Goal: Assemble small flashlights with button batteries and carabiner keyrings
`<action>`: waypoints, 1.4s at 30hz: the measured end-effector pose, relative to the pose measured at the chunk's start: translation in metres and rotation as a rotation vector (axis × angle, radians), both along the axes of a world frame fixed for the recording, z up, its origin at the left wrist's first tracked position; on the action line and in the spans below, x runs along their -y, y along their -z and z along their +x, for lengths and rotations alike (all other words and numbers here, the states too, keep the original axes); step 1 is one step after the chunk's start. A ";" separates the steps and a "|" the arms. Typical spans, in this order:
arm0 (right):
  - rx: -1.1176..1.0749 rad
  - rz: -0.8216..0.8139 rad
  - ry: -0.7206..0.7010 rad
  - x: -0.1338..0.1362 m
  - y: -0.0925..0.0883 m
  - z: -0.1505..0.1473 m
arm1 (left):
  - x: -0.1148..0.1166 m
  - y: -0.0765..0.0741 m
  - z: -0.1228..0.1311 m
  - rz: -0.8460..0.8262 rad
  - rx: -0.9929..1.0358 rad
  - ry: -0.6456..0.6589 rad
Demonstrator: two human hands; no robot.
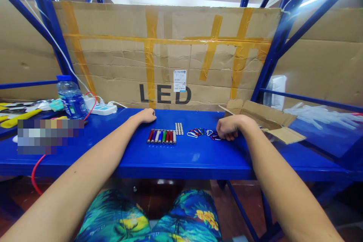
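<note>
Where the right hand [228, 128] rests curled on the blue table [187, 157], touching the right end of a loose row of carabiner clips [202, 132], whether gripping one: cannot tell. Left of those, a block of button batteries [179, 128], then mini flashlights [161, 136] side by side. Farther left, left hand [147, 115] closed, empty. Far right, open cardboard box [263, 119]; far left, water bottle [71, 97].
</note>
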State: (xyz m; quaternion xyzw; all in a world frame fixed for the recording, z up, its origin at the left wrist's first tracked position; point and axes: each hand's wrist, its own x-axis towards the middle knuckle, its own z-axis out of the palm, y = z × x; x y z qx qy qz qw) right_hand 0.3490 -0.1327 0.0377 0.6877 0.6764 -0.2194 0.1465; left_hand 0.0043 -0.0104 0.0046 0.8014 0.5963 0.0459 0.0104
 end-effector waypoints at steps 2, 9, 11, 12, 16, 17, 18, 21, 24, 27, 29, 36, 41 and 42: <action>-0.006 -0.002 -0.003 -0.001 0.001 0.000 | 0.000 0.000 0.000 0.000 0.001 0.002; -0.162 0.160 -0.019 0.004 -0.009 0.012 | -0.003 0.002 -0.002 0.010 0.010 0.006; -0.230 0.300 -0.021 0.003 -0.012 0.014 | -0.004 0.002 -0.001 0.012 0.011 0.006; -0.246 0.360 -0.021 0.000 -0.012 0.012 | -0.003 0.002 -0.001 0.013 0.011 0.005; -0.268 0.561 -0.033 -0.018 0.003 0.002 | -0.002 0.002 0.000 0.010 0.009 0.001; -0.268 0.620 -0.034 -0.024 0.010 0.000 | -0.002 0.002 0.000 0.009 0.007 0.000; -0.255 0.685 -0.035 -0.031 0.017 0.000 | -0.002 0.001 0.000 0.007 0.004 -0.002; -0.270 0.736 0.024 -0.051 0.036 0.008 | -0.001 0.001 0.000 0.005 -0.001 -0.003; -0.327 0.670 0.023 -0.066 0.047 0.020 | 0.000 0.001 0.000 0.003 -0.009 -0.006; -0.385 0.588 0.026 -0.072 0.048 0.028 | 0.000 0.000 0.000 -0.002 -0.011 -0.011; -0.401 0.563 0.027 -0.073 0.047 0.030 | 0.000 0.000 0.000 -0.003 -0.011 -0.012; -0.397 0.566 0.002 -0.071 0.046 0.028 | -0.001 0.001 0.000 0.001 0.003 -0.011; -0.370 0.567 -0.014 -0.071 0.046 0.029 | -0.002 0.002 -0.001 0.002 0.003 -0.012; -0.368 0.565 -0.013 -0.071 0.046 0.029 | -0.002 0.002 0.000 0.002 0.002 -0.010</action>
